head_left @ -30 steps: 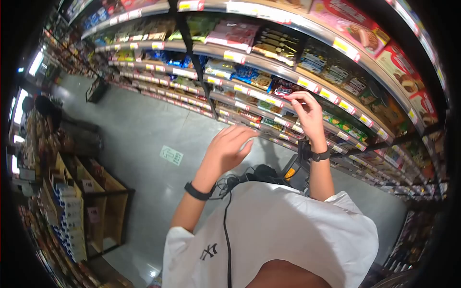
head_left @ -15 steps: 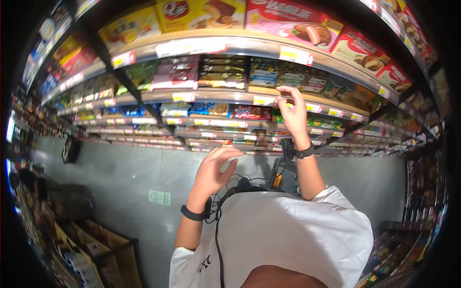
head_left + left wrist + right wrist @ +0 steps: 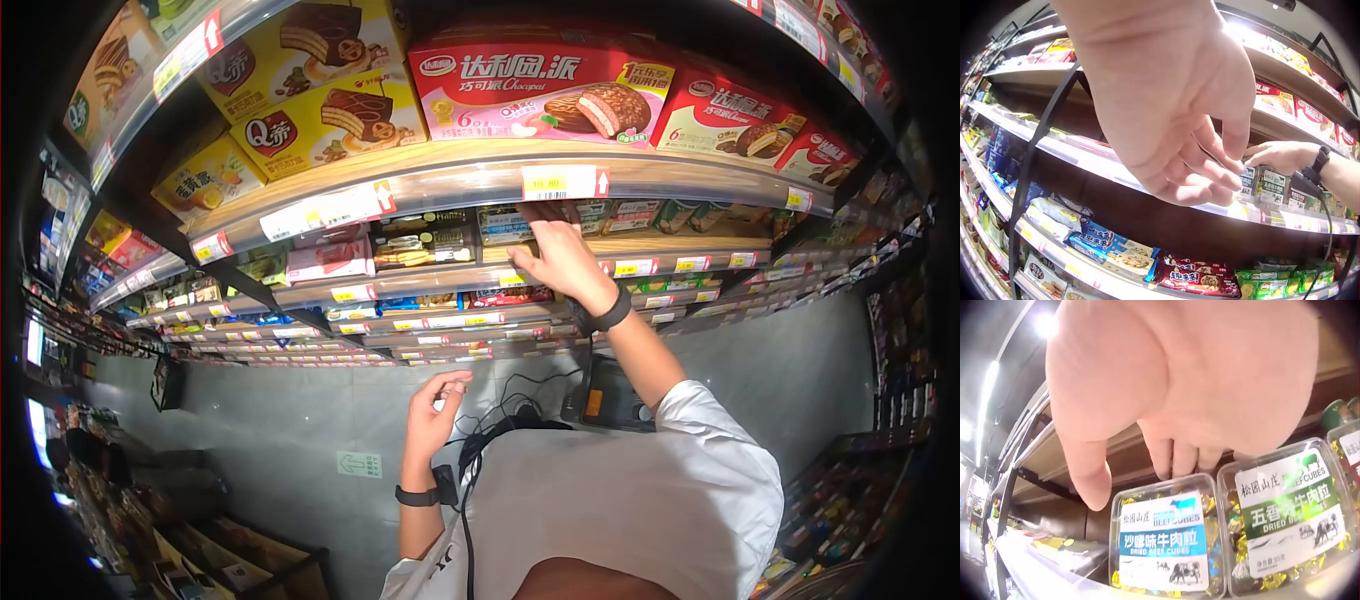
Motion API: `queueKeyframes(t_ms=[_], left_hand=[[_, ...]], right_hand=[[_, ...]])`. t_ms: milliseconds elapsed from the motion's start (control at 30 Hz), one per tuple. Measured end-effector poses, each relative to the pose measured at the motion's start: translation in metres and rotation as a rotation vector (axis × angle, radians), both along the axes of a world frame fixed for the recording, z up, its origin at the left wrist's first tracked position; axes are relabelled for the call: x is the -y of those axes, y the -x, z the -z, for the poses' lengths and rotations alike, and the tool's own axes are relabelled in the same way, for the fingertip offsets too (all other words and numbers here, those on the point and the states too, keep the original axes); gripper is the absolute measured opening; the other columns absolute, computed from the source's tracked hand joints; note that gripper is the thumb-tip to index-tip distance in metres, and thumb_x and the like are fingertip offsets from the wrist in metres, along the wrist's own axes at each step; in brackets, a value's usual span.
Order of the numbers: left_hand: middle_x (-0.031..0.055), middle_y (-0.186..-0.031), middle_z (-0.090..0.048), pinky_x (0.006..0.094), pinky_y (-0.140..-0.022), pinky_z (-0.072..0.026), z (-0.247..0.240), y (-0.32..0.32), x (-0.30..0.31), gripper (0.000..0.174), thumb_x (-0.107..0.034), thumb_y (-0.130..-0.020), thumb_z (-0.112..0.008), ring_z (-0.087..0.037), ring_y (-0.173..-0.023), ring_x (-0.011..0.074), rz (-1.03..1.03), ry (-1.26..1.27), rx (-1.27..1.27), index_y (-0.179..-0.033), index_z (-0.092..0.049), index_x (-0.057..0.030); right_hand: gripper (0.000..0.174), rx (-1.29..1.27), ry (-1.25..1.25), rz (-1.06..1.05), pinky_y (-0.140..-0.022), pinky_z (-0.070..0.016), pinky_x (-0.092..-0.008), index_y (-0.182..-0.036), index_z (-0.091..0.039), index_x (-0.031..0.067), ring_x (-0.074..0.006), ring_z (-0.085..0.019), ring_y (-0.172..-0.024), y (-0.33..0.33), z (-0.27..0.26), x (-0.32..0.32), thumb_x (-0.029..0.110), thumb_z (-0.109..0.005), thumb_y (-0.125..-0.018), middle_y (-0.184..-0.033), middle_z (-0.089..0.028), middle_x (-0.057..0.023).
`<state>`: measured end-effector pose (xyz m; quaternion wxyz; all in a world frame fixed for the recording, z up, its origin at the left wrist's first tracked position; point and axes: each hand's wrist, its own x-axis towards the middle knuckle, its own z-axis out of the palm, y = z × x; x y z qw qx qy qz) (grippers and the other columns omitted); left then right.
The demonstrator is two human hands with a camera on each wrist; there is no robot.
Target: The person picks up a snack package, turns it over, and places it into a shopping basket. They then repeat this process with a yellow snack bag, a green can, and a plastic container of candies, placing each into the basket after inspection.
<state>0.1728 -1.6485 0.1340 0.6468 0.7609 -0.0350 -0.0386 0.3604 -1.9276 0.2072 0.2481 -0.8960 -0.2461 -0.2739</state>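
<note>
My right hand (image 3: 568, 262) reaches into a shelf of packaged snacks, below the price-tag strip. In the right wrist view its fingers extend over the top of a clear tub of dried beef cubes with a blue label (image 3: 1163, 540), the tips hidden behind it. The thumb hangs to the tub's left, apart from it. Beside that tub stands a green-labelled tub of dried beef cubes (image 3: 1288, 519). My left hand (image 3: 430, 415) hangs in the air before the shelves, fingers loosely bent, holding nothing.
Pink and red chocolate pie boxes (image 3: 545, 95) and yellow cake boxes (image 3: 335, 125) fill the shelf above. Lower down lie blue cookie packs (image 3: 1113, 247) and dark red cookie packs (image 3: 1194, 275). A shelf edge with price tags (image 3: 565, 183) overhangs my right hand.
My head view has swung round to face the shelves and come closer. The right hand has gone from in front of the shelves to over the beef cube tubs; the left stays low in front.
</note>
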Motion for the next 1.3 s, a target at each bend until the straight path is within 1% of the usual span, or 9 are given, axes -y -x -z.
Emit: queueKeyframes(t_ms=[33,233,567,700,767,1033,1100,1167,1300], left_hand=[[0.0067,-0.112,-0.078,0.0283,-0.086,-0.0531,0.000,-0.002,0.000,0.023,-0.013,-0.104,-0.064,-0.069,-0.095,0.0116,0.014,0.006,-0.009,-0.122,-0.075,-0.0040],[0.0076,-0.110,-0.079,0.0282,-0.086,-0.0534,0.008,-0.025,-0.004,0.024,-0.014,-0.104,-0.064,-0.070,-0.095,0.0115,0.062,-0.047,-0.016,-0.123,-0.074,-0.0034],[0.0081,-0.109,-0.079,0.0283,-0.085,-0.0527,0.004,-0.017,-0.040,0.025,-0.017,-0.104,-0.064,-0.070,-0.094,0.0123,0.120,-0.077,-0.012,-0.123,-0.074,-0.0027],[0.0082,-0.108,-0.079,0.0288,-0.084,-0.0531,0.015,-0.005,-0.074,0.026,-0.017,-0.104,-0.064,-0.069,-0.091,0.0130,0.111,-0.093,0.009,-0.124,-0.073,-0.0024],[0.0079,-0.108,-0.079,0.0288,-0.085,-0.0529,0.011,0.000,-0.087,0.026,-0.017,-0.105,-0.064,-0.069,-0.091,0.0129,0.087,-0.135,0.013,-0.124,-0.073,-0.0020],[0.0149,-0.125,-0.071,0.0345,-0.104,-0.0469,-0.018,0.014,-0.101,0.059,-0.043,-0.114,-0.035,-0.064,-0.118,0.0208,0.321,0.104,-0.136,-0.137,-0.064,0.0029],[0.0159,-0.134,-0.067,0.0362,-0.109,-0.0445,-0.009,0.018,-0.105,0.064,-0.046,-0.115,-0.030,-0.061,-0.125,0.0229,0.379,0.288,-0.285,-0.143,-0.059,0.0044],[0.0159,-0.142,-0.062,0.0374,-0.113,-0.0423,0.013,0.026,-0.113,0.065,-0.046,-0.115,-0.029,-0.058,-0.130,0.0245,0.358,0.503,-0.545,-0.147,-0.055,0.0055],[0.0163,-0.147,-0.058,0.0387,-0.116,-0.0406,0.016,0.043,-0.125,0.069,-0.050,-0.111,-0.037,-0.057,-0.132,0.0262,0.423,0.493,-0.493,-0.150,-0.052,0.0048]], right_hand=[[0.070,-0.264,0.021,0.054,-0.125,-0.0226,-0.0566,-0.146,-0.054,-0.0028,-0.0426,-0.051,-0.138,0.004,0.002,0.000,0.033,-0.074,-0.089,-0.146,-0.057,-0.0283],[0.061,-0.110,-0.088,0.032,-0.120,-0.0280,-0.0548,-0.141,-0.059,0.0066,-0.0462,-0.044,-0.138,0.014,-0.006,-0.002,0.022,-0.077,-0.084,-0.143,-0.052,-0.0253],[0.023,-0.168,-0.142,0.167,-0.093,-0.0391,-0.0503,-0.095,-0.066,0.0148,-0.0345,-0.057,-0.098,0.014,0.011,-0.024,0.012,-0.080,-0.078,-0.095,-0.059,-0.0081],[0.024,0.078,-0.310,0.102,-0.107,-0.0383,-0.0479,-0.081,-0.060,0.0118,-0.0333,-0.060,-0.117,0.062,-0.026,-0.037,0.008,-0.082,-0.073,-0.119,-0.067,-0.0091],[0.030,-0.031,-0.466,0.110,-0.110,-0.0400,-0.0459,-0.076,-0.057,0.0099,-0.0333,-0.059,-0.126,0.104,-0.051,-0.045,0.003,-0.086,-0.068,-0.132,-0.065,-0.0114],[0.028,-0.516,-0.568,-0.524,-0.112,-0.0461,-0.0489,-0.071,-0.057,0.0082,-0.0323,-0.059,-0.132,0.202,-0.061,-0.093,-0.004,-0.081,-0.063,-0.135,-0.066,-0.0106],[0.025,-0.444,-0.324,-0.613,-0.111,-0.0480,-0.0497,-0.073,-0.059,0.0060,-0.0341,-0.060,-0.131,0.213,-0.059,-0.117,-0.006,-0.079,-0.066,-0.136,-0.066,-0.0105],[0.023,-0.464,-0.376,-0.609,-0.112,-0.0479,-0.0508,-0.074,-0.059,0.0046,-0.0372,-0.057,-0.136,0.224,-0.059,-0.127,-0.006,-0.078,-0.068,-0.137,-0.065,-0.0111],[0.025,-0.547,-0.464,-0.531,-0.112,-0.0474,-0.0511,-0.069,-0.057,0.0059,-0.0395,-0.053,-0.141,0.251,-0.060,-0.134,-0.006,-0.079,-0.068,-0.135,-0.067,-0.0113]])
